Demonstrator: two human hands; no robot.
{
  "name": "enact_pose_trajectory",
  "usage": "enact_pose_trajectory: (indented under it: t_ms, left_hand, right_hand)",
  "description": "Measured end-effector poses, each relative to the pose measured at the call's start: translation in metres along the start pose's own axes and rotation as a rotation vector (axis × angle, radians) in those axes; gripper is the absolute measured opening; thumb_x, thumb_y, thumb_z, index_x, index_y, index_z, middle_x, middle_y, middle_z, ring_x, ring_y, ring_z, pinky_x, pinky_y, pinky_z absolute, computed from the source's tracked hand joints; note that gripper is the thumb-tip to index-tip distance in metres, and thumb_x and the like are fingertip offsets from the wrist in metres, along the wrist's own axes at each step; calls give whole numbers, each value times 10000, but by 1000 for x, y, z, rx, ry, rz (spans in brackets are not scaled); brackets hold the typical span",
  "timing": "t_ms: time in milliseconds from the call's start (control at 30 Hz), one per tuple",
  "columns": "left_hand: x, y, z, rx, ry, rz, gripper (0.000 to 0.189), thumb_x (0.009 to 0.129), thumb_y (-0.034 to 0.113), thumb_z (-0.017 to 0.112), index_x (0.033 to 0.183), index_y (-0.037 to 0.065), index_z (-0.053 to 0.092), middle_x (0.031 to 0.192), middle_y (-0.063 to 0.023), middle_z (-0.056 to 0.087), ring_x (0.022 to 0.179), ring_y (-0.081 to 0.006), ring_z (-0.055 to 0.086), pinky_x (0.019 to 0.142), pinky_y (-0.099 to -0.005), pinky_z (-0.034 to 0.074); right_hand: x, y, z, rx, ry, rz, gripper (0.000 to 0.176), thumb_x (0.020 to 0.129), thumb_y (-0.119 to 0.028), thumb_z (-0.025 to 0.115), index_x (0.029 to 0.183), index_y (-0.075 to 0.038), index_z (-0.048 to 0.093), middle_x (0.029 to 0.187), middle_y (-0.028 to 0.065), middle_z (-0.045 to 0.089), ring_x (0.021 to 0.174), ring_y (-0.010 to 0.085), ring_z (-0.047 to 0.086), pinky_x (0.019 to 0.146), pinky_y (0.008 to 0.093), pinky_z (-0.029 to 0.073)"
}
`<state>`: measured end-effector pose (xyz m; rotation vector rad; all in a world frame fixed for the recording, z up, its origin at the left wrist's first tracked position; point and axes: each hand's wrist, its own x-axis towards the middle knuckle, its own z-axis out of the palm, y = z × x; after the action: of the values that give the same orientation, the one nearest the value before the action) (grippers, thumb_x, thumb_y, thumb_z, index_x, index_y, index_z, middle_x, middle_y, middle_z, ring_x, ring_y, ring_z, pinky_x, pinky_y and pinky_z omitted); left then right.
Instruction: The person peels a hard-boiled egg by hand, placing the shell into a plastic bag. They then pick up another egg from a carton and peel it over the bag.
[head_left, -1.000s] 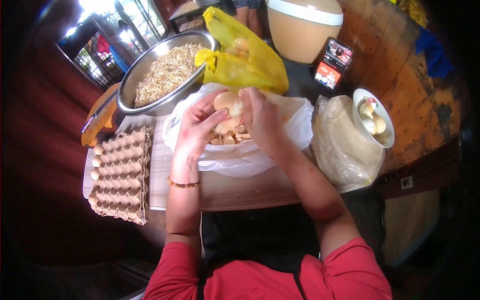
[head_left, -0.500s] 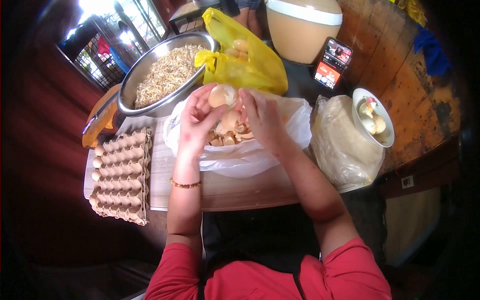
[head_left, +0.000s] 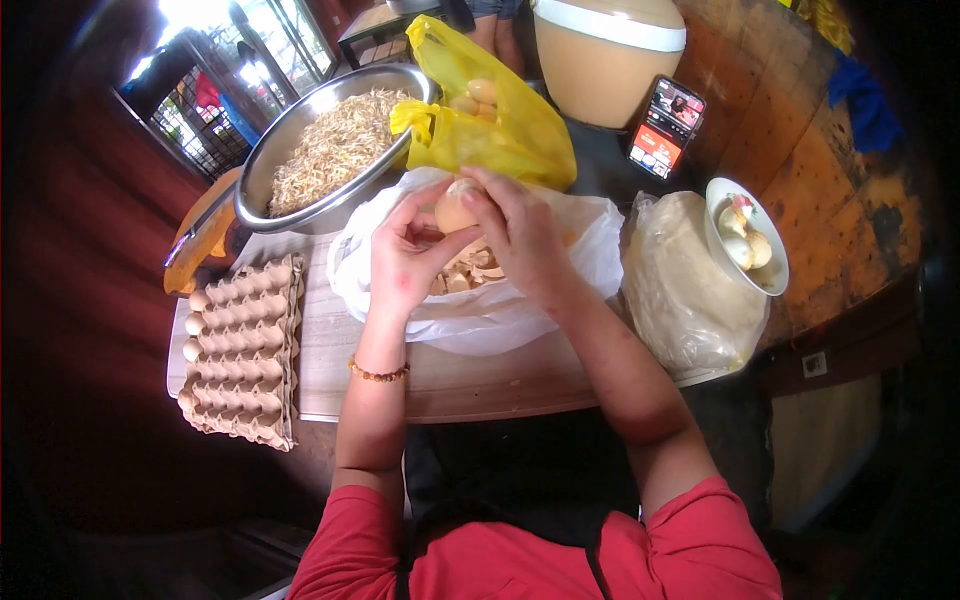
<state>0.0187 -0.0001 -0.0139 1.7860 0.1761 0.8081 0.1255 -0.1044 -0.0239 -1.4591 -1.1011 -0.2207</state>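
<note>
A brown egg (head_left: 455,210) is held up between my two hands, its top looking pale and partly peeled. My left hand (head_left: 408,250) grips it from the left, thumb below and fingers behind. On its upper right side, the fingers of my right hand (head_left: 522,232) press against the shell. Below them, pieces of broken eggshell (head_left: 470,275) lie in an open white plastic bag (head_left: 480,328). Behind the hands stands a yellow plastic bag (head_left: 500,145) with several brown eggs (head_left: 482,92) inside.
An egg carton (head_left: 240,355) with several eggs is at left. Behind it stands a metal bowl of bean sprouts (head_left: 335,150). To the right are a filled clear bag (head_left: 690,285), a bowl (head_left: 722,200) with peeled eggs, a phone (head_left: 665,125) and a beige container (head_left: 605,75). A person's legs show behind.
The egg has turned and shifted slightly right, showing more brown shell. My right fingers have moved from beside it onto its top and side, and my left hand has moved slightly right.
</note>
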Motion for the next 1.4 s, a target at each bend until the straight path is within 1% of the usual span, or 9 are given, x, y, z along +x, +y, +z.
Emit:
enact_pose_trajectory:
  t_ms: [67, 267, 467, 667, 867, 933, 1167, 1233, 1400]
  left_hand:
    - [-1, -1, 1, -37, 5, -1, 532, 716, -47, 770, 1210, -2, 575, 875, -57, 685, 755, -86, 650, 686, -200, 524]
    - [0, -4, 0, -27, -17, -11, 543, 706, -50, 778, 1211, -10, 581, 866, -54, 681, 773, -87, 649, 695, -202, 524]
    - [-2, 0, 1, -18, -42, -48, 532, 718, -60, 765, 1214, -16, 578, 874, -62, 686, 782, -89, 647, 716, -213, 525]
    - [-1, -2, -1, -46, -65, -74, 540, 726, -62, 758, 1229, -20, 566, 876, -66, 696, 786, -83, 642, 721, -213, 521]
    - [1, 0, -4, -258, -97, -111, 518, 755, -86, 715, 1242, -27, 550, 938, -82, 693, 853, -100, 648, 763, -227, 527]
    - [1, 2, -3, -321, -90, -117, 510, 762, -96, 699, 1243, -28, 545, 993, -97, 680, 885, -117, 648, 780, -236, 528]
    - [1, 2, -6, -421, -103, -128, 481, 776, -116, 657, 1231, -38, 520, 1167, -126, 609, 959, -195, 655, 798, -255, 534]
    - [1, 4, -5, -428, -97, -130, 478, 775, -115, 658, 1224, -38, 513, 1166, -125, 606, 958, -208, 658, 791, -261, 539]
    - [-1, 2, 0, -459, -79, -124, 465, 776, -116, 657, 1201, -33, 489, 1171, -129, 592, 942, -240, 668, 762, -278, 556]
  right_hand:
    - [-2, 4, 1, -47, 36, -46, 276, 933, -170, 550, 1147, 0, 585, 935, 198, 648, 814, 298, 650, 718, 354, 503]
    - [-3, 8, -3, -184, -4, -24, 196, 946, -128, 490, 1062, -5, 589, 947, 212, 643, 870, 383, 623, 729, 417, 498]
    - [-3, 11, -4, -285, 13, -125, 180, 934, -174, 509, 980, -9, 564, 836, 204, 646, 698, 374, 639, 601, 434, 517]
    - [-2, 4, -6, -279, 5, 2, 122, 927, -111, 519, 963, -2, 562, 790, 233, 614, 761, 421, 597, 636, 448, 482]
    - [1, 4, -6, -139, 92, -22, 160, 943, -116, 485, 919, 3, 590, 709, 188, 612, 591, 301, 629, 563, 380, 477]
    - [3, -8, -12, 21, -6, 174, 199, 955, -160, 478, 959, 5, 589, 783, 195, 641, 714, 340, 649, 647, 411, 497]
    - [3, -14, -15, 104, -37, 174, 250, 968, -217, 478, 1012, -9, 610, 748, 172, 640, 673, 330, 639, 643, 399, 492]
    - [4, -21, -16, 123, -111, 298, 274, 965, -238, 489, 1023, 1, 611, 816, 189, 647, 718, 346, 635, 675, 402, 491]
    - [-3, -11, 0, 166, 13, 193, 285, 962, -231, 489, 1025, 24, 602, 933, 226, 634, 823, 378, 622, 723, 411, 483]
